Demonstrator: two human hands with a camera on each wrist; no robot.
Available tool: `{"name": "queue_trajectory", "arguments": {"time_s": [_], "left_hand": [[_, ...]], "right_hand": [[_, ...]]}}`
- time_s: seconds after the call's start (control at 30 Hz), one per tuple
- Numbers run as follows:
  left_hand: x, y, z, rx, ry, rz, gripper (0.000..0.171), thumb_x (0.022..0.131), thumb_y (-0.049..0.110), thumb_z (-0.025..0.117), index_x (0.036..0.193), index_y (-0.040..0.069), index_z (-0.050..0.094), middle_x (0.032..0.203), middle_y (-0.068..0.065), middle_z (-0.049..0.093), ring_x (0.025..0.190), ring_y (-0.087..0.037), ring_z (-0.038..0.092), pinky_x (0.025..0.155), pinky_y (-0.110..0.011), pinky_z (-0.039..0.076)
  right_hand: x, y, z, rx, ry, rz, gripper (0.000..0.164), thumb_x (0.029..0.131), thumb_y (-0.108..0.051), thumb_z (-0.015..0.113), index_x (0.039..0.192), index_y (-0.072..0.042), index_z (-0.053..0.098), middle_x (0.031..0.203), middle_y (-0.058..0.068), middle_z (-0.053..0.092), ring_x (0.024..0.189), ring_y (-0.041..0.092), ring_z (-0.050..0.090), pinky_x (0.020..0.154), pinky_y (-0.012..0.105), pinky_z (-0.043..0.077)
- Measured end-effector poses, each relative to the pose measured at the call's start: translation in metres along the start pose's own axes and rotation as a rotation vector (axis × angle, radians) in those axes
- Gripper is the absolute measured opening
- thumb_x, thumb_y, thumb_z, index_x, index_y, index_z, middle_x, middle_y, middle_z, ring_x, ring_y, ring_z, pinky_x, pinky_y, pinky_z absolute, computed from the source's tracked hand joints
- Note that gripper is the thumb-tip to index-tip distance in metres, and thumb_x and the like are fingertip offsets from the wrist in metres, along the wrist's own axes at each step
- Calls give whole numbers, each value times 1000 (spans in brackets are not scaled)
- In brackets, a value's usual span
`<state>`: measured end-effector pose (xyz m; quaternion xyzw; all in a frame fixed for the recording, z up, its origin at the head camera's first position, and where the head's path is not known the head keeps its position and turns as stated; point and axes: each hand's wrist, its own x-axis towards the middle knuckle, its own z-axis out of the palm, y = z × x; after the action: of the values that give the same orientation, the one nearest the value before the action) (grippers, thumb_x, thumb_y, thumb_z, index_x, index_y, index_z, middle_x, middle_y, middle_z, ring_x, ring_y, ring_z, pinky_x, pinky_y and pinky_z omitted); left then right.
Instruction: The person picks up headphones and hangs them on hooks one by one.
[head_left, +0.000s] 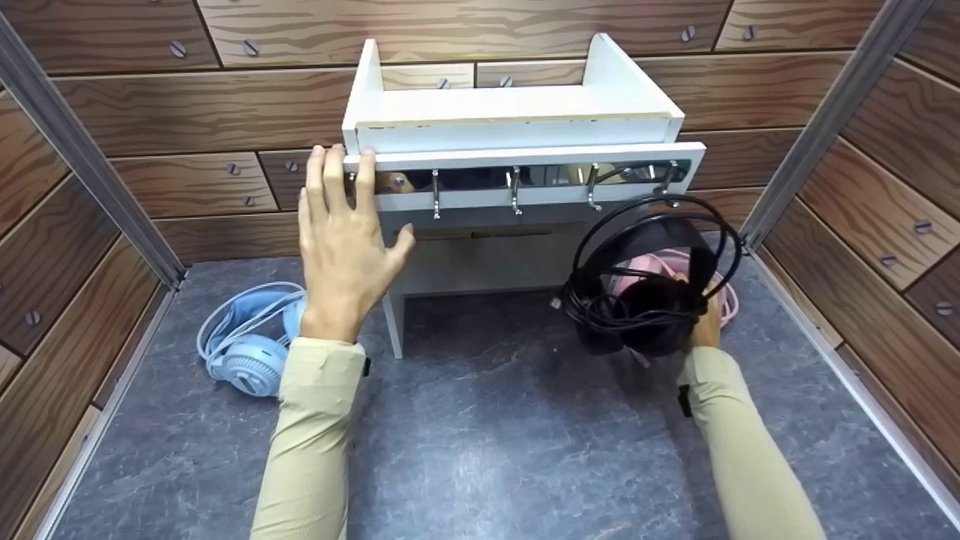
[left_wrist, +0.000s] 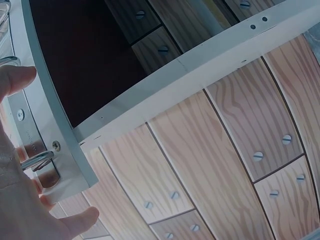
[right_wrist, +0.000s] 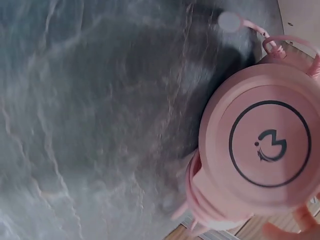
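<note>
Black headset (head_left: 654, 313) in the right grip (head_left: 706, 326), fingers curled round its side, below the right end of the shelf (head_left: 517, 136); left grip (head_left: 339, 241) spread, touching its left end.

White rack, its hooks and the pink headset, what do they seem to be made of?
The white rack looks like painted or laminated board: flat panels, chipped tan edge. The hooks look like polished metal, perhaps chromed, with bright glints. The pink headset seems mostly matte plastic, its cup smooth and evenly coloured.
</note>
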<state>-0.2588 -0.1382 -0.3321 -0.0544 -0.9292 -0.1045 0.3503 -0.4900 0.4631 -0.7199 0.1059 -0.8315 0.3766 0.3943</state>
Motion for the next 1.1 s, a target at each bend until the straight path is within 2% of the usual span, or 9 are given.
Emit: {"name": "queue_trajectory", "arguments": {"time_s": [0.1,0.13,0.17,0.33,0.4,0.47,0.67,0.9,1.1], "left_hand": [[-1,-1,0,1,3,0,89,87,44,71,156,10,27,159,-23,21,151,-39,12,121,-51,19],[-1,-1,1,2,6,0,89,86,44,71,156,9,28,159,-23,21,151,-39,12,121,-52,19],[-2,-1,1,2,7,1,89,86,44,71,156,9,28,159,-23,21,151,-39,12,120,-52,20],[-2,-1,1,3,7,1,88,86,43,71,156,9,28,159,-24,22,151,-39,12,120,-53,21],[-2,-1,1,3,0,-4,89,87,44,71,156,9,28,159,-23,21,151,-39,12,120,-53,20],[-2,-1,0,0,-12,-10,89,87,44,71,157,10,28,160,-23,20,151,-39,11,121,-52,19],[-1,0,0,-19,-27,-22,90,87,44,71,157,11,26,161,-22,18,152,-37,9,122,-51,16],[0,0,0,-1,-15,-7,89,88,45,70,158,10,26,160,-22,20,151,-38,10,121,-52,18],[1,0,0,5,-10,-2,88,88,45,69,157,10,26,160,-23,20,151,-38,11,120,-52,20]], "right_hand": [[4,-71,-11,-73,67,-125,31,103,-20,50,119,-4,71,127,23,60,133,37,45,119,49,21],[1,-51,-4,-67,97,-125,30,103,-20,51,118,-3,70,129,24,58,137,34,42,121,47,17],[3,-81,-10,-41,122,-115,28,102,-20,53,115,-2,70,126,25,56,136,32,42,121,43,16],[11,-202,-41,16,110,-53,30,97,-8,50,107,18,60,111,37,52,118,51,46,113,58,27],[15,-247,-53,-7,82,25,32,93,0,47,108,28,51,111,47,47,113,61,42,105,65,30],[18,-268,-58,-53,89,95,31,92,1,47,109,28,49,112,46,47,112,61,41,102,64,31],[27,-284,-66,-220,91,319,38,96,-11,48,116,22,47,118,43,43,109,61,39,98,65,30],[29,-282,-72,-160,86,593,57,90,-16,57,135,15,40,135,41,37,128,59,32,110,62,25],[31,-284,-77,-147,28,725,66,90,-18,59,142,14,33,141,43,32,131,60,30,113,62,23]]}}
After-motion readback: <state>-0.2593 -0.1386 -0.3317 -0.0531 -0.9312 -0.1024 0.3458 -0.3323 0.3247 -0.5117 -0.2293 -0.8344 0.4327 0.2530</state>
